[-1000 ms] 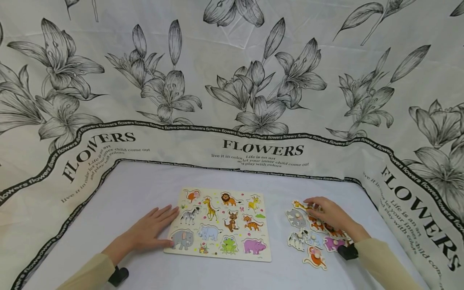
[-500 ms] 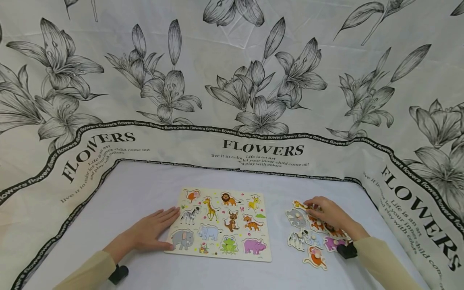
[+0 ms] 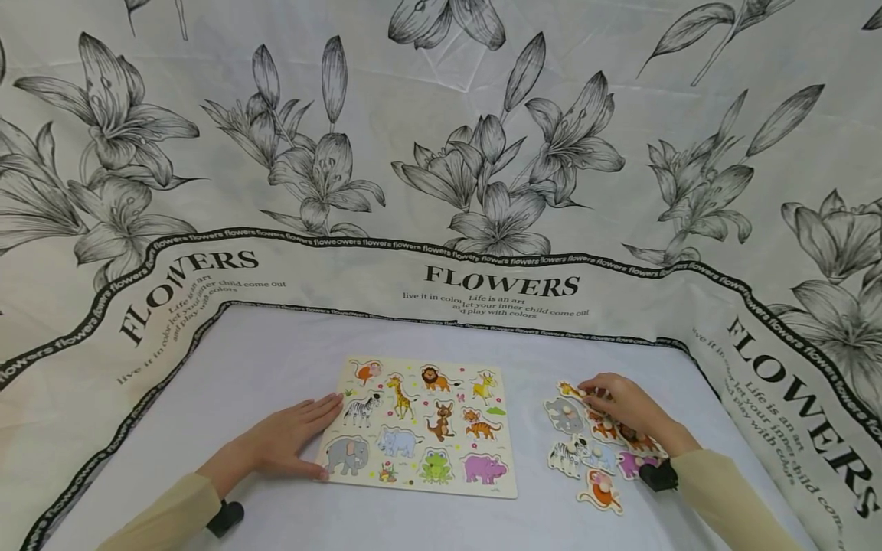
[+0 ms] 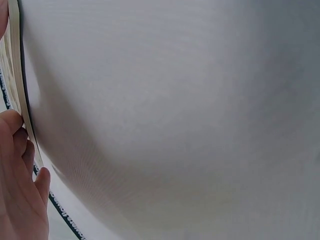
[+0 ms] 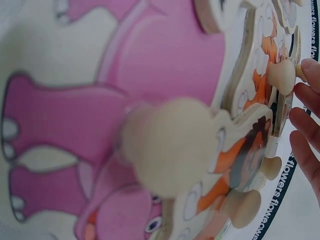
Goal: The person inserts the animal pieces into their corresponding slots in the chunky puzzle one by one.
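Note:
A cream wooden puzzle board (image 3: 403,365) printed with animals lies in the middle of the table. My left hand (image 3: 289,436) rests flat at its left side, fingertips and thumb on the edge; the left wrist view shows the board's edge (image 4: 20,75) beside the fingers. At the right, my right hand (image 3: 623,402) bends over a heap of knobbed animal pieces. Its thumb and fingertips pinch at the giraffe piece (image 3: 568,388), at the heap's far side. Below the hand lie the elephant piece (image 3: 563,415), tiger piece (image 5: 265,65) and lion piece (image 5: 250,155), partly covered.
Nearer me lie the zebra piece (image 3: 566,456), a pale blue piece (image 3: 598,458), the purple hippo piece (image 3: 632,464) and the monkey piece (image 3: 599,490). A flower-printed curtain (image 3: 358,283) borders the white table (image 3: 276,344). Black devices sit at both wrists.
The left thumb has slid slightly down along the board's edge, and the left fingertips have shifted a little to the right. The right hand stays nearly still at the giraffe piece.

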Tool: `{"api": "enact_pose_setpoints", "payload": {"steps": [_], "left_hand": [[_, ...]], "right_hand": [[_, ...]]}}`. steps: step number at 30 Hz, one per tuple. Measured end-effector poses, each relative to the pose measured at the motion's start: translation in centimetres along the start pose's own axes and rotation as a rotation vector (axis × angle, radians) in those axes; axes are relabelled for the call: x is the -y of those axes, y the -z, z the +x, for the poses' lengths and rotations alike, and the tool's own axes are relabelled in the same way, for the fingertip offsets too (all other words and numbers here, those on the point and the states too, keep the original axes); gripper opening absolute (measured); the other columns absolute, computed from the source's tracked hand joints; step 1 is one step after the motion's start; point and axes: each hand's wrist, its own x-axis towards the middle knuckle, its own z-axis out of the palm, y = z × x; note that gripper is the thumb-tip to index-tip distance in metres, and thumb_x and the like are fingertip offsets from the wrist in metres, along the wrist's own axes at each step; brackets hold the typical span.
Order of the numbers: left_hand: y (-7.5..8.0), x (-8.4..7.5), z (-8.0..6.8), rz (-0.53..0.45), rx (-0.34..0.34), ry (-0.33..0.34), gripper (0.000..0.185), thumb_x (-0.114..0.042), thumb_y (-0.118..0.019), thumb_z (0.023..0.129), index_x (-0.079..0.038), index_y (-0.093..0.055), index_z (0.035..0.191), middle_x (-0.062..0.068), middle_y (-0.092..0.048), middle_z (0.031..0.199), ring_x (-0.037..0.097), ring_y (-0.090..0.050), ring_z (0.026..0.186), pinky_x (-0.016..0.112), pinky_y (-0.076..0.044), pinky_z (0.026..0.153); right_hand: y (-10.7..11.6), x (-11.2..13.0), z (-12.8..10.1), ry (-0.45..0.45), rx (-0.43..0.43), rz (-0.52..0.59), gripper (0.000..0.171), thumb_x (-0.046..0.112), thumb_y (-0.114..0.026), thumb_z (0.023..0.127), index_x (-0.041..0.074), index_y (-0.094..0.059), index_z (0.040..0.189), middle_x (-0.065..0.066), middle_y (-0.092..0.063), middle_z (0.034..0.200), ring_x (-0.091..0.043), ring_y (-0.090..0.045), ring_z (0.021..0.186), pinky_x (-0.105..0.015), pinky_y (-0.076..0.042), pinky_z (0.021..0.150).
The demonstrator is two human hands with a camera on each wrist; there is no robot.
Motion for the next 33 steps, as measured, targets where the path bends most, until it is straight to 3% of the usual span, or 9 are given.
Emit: {"api": "enact_pose_setpoints", "payload": {"steps": [22, 33], "left_hand": [[0.11, -0.16, -0.07, 0.004, 0.035, 0.023, 0.105, -0.075, -0.057, 0.075, -0.002, -0.034, 0.148, 0.014, -0.032, 0.156, 0.031, -0.033, 0.143, 0.046, -0.035, 0.115], [0.21, -0.28, -0.03, -0.006, 0.046, 0.03, 0.105, -0.074, -0.057, 0.075, -0.003, -0.032, 0.149, 0.014, -0.03, 0.157, 0.03, -0.032, 0.143, 0.046, -0.034, 0.115]], "right_hand": [[0.04, -0.47, 0.38, -0.016, -0.024, 0.152, 0.024, 0.016, -0.067, 0.09, 0.005, -0.07, 0.11, -0.002, -0.069, 0.093, -0.004, -0.056, 0.077, -0.022, -0.05, 0.064], [0.06, -0.29, 0.36, -0.046, -0.018, 0.158, 0.021, 0.02, -0.066, 0.09, 0.007, -0.073, 0.105, -0.002, -0.068, 0.09, -0.007, -0.056, 0.076, -0.023, -0.049, 0.063]]}}
